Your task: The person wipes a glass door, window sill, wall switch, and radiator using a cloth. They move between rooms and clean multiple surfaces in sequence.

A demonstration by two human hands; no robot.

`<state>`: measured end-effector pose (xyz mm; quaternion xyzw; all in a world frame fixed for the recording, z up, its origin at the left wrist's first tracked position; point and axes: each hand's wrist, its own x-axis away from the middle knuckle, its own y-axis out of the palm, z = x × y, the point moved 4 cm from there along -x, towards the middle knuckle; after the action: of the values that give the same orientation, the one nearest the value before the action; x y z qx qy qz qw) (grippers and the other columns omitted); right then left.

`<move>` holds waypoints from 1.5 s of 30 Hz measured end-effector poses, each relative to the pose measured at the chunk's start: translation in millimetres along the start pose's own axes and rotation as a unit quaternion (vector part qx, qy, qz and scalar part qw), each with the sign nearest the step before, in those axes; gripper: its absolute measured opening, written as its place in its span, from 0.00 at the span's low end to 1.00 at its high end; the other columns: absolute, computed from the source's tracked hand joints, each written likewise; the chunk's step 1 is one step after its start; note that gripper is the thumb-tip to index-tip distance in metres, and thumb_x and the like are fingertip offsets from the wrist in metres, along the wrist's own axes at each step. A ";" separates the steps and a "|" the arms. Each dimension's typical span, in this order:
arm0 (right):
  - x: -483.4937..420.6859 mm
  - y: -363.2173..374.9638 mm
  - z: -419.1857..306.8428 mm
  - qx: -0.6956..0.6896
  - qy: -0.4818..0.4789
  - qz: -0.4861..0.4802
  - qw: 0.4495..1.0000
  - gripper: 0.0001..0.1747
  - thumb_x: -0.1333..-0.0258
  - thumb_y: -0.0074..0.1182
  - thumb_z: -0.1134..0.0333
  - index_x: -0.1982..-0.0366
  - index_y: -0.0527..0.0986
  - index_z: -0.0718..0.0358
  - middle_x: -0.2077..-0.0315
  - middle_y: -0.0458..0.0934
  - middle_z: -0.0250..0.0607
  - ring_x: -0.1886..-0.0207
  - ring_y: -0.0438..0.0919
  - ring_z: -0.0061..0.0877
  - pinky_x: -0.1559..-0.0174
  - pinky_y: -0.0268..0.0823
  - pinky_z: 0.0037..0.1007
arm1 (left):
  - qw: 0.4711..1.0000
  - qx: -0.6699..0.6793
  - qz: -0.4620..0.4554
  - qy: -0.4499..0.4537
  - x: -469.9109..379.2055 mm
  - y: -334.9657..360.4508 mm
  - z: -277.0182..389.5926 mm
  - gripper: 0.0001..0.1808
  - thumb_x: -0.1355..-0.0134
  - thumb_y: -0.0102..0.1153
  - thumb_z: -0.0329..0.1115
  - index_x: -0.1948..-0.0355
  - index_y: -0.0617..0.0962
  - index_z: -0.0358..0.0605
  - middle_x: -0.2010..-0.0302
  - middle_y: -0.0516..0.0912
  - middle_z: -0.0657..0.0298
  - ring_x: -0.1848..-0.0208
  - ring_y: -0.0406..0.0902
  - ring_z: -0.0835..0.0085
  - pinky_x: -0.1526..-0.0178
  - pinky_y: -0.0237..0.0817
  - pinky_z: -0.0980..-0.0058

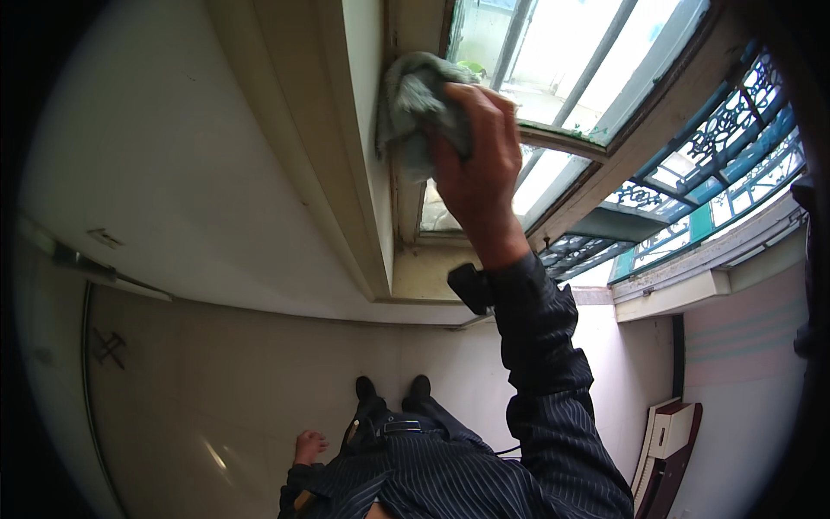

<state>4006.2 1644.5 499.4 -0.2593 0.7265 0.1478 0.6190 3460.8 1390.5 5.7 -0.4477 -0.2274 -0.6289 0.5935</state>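
Note:
My right hand point(483, 152) is raised and grips a crumpled grey-green cloth point(421, 104). The cloth presses against the corner where the cream window frame point(407, 211) meets the side of its recess. Beyond the fingers are glass panes point(557, 58) with upright metal bars behind them. Part of the frame is hidden by the hand and cloth. My left hand point(311, 446) hangs low beside my hip, its fingers loosely bent and nothing visible in them.
A projecting cream casing edge point(369, 259) borders the recess. On the right, an opening shows an ornate metal grille point(707, 139) outside. A cream-and-maroon object point(668, 447) leans by the lower right wall. My shoes point(420, 386) stand on the pale floor point(246, 363) near the wall's base.

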 end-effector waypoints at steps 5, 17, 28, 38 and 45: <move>44.1 31.1 -5.7 0.115 -0.029 -0.058 0.991 0.15 0.60 0.58 0.78 0.64 0.76 0.66 0.59 0.74 0.49 0.57 0.78 0.46 0.55 0.74 0.42 | 1.000 0.023 -0.005 -0.008 -11.4 0.8 -18.7 0.18 0.31 0.55 0.37 0.49 0.79 0.32 0.56 0.84 0.52 0.61 0.84 0.65 0.58 0.78 0.68; 79.8 8.3 -25.3 0.025 0.109 -0.092 0.989 0.25 0.60 0.61 0.81 0.54 0.75 0.64 0.57 0.76 0.48 0.54 0.79 0.45 0.53 0.73 0.39 | 0.993 -0.017 -0.083 0.088 -16.0 -15.5 -47.6 0.20 0.32 0.56 0.36 0.46 0.77 0.30 0.55 0.84 0.50 0.60 0.85 0.63 0.57 0.78 0.67; 77.1 34.0 -14.1 0.064 0.118 -0.101 0.986 0.24 0.60 0.55 0.80 0.54 0.73 0.65 0.57 0.74 0.53 0.61 0.79 0.55 0.64 0.75 0.46 | 0.984 -0.151 -0.066 0.065 -26.5 -20.0 -29.0 0.15 0.31 0.57 0.34 0.51 0.79 0.32 0.59 0.83 0.51 0.65 0.84 0.63 0.61 0.78 0.67; -7.8 -132.5 42.6 0.206 0.096 0.165 0.960 0.21 0.46 0.60 0.72 0.49 0.72 0.68 0.58 0.76 0.50 0.52 0.78 0.43 0.49 0.71 0.39 | 0.842 -0.446 -0.073 0.296 -37.0 -30.1 -15.5 0.19 0.41 0.66 0.44 0.63 0.81 0.35 0.66 0.84 0.51 0.64 0.84 0.61 0.58 0.75 0.63; -7.4 -191.6 126.1 0.342 0.040 0.097 0.934 0.27 0.48 0.61 0.74 0.44 0.72 0.68 0.48 0.74 0.55 0.42 0.73 0.54 0.38 0.65 0.47 | 0.778 -0.514 -0.054 0.357 -49.5 -22.3 -9.0 0.14 0.44 0.69 0.42 0.69 0.83 0.40 0.69 0.85 0.51 0.66 0.82 0.63 0.57 0.73 0.64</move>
<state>4217.9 1556.1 503.1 0.0344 0.7791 -0.0606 0.6230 3431.7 1414.3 -34.6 -0.4168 0.3346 -0.7979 0.2788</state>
